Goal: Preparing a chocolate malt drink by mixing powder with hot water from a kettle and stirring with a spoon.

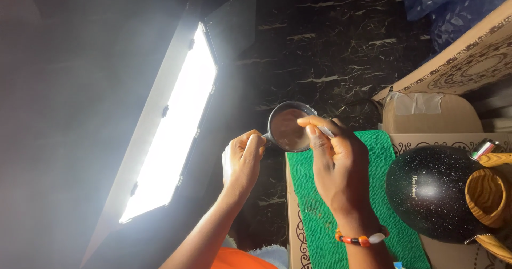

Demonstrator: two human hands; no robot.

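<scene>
My left hand [242,159] grips the handle of a small metal cup [288,127] holding a brown liquid, kept in the air beside the corner of a green cloth [320,215]. My right hand [336,165], with a beaded bracelet on the wrist, pinches a thin pale utensil [325,132] whose end reaches over the cup's rim. Both hands are close together, just left of the cloth.
A bright rectangular light panel [176,125] stands at the left. A black speckled pot lid [432,191] with a wooden handle [488,194] rests at the right on patterned cardboard boxes [458,69]. Dark marbled floor [330,45] lies behind; blue plastic [448,5] sits at top right.
</scene>
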